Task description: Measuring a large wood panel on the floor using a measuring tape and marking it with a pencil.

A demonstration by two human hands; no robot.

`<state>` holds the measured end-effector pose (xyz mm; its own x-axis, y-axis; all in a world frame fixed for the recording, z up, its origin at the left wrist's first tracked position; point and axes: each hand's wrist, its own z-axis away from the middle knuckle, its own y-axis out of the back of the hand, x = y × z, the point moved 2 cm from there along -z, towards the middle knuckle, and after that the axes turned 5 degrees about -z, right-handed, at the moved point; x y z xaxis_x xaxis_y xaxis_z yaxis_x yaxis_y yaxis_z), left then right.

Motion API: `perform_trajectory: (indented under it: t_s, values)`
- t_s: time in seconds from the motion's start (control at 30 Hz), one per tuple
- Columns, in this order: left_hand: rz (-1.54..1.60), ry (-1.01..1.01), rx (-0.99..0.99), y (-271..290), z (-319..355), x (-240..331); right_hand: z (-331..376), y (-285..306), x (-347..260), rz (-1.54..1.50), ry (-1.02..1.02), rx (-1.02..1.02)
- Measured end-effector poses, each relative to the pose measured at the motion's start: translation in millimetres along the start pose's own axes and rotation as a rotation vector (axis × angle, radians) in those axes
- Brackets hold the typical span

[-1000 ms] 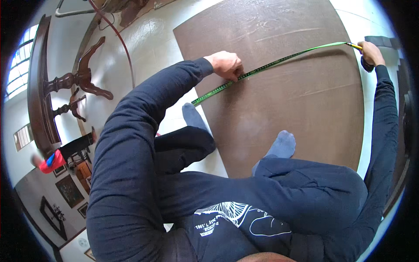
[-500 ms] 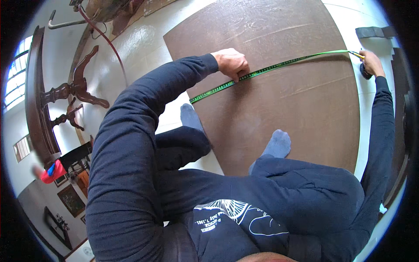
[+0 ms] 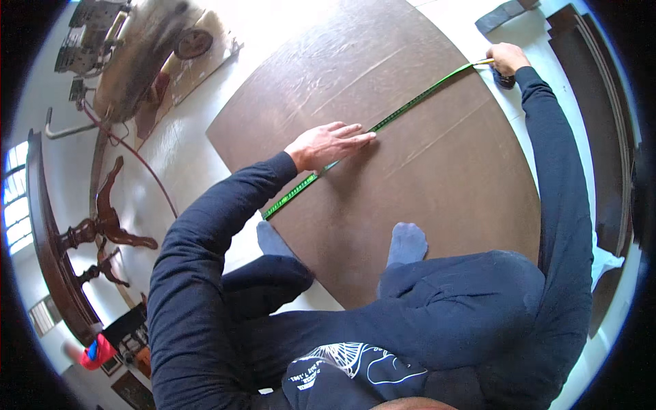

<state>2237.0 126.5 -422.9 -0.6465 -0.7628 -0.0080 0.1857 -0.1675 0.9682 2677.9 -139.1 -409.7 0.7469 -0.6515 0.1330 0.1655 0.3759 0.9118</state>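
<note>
A green tape measure blade [image 3: 417, 101] stretches diagonally over a large brown wooden panel [image 3: 437, 198]. My left hand [image 3: 331, 145] lies over the blade near the panel's middle, open with its fingers stretched out, and hides part of it. Beyond the panel's right edge, my right hand [image 3: 509, 59] is closed on the dark tape measure case [image 3: 504, 80]. A thin yellow pencil-like stick [image 3: 484, 61] points out of the same hand over the blade. The blade's left end meets the panel's left edge beside my socked left foot [image 3: 273, 239].
My right foot [image 3: 408, 242] rests on the panel. A tank-like machine with a wheel [image 3: 193, 43] and a red hose [image 3: 147, 158] are at the upper left. A wooden table on its side [image 3: 58, 239] stands left. Dark boards [image 3: 601, 123] and a grey block [image 3: 502, 16] lie right.
My left hand has gone from closed fingers on the blade to outstretched ones. The view has shifted and turned, so the blade runs more steeply. My right hand still grips the case.
</note>
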Motion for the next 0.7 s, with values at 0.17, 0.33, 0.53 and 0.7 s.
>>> perform_trajectory:
  t_s: [0.17,0.33,0.53,0.7]
  values:
    - [0.306,-0.002,-0.176,-4,-7,-14,7,-9,1,-0.007,0.016,0.025]
    - [0.531,-0.164,0.146,-15,-25,-48,7,-17,4,0.086,0.060,0.123]
    - [0.460,-0.094,0.271,-28,-92,-57,6,-16,2,0.077,0.029,0.092]
    - [0.378,0.168,0.338,-23,-130,-65,5,-11,-2,0.121,0.070,0.061]
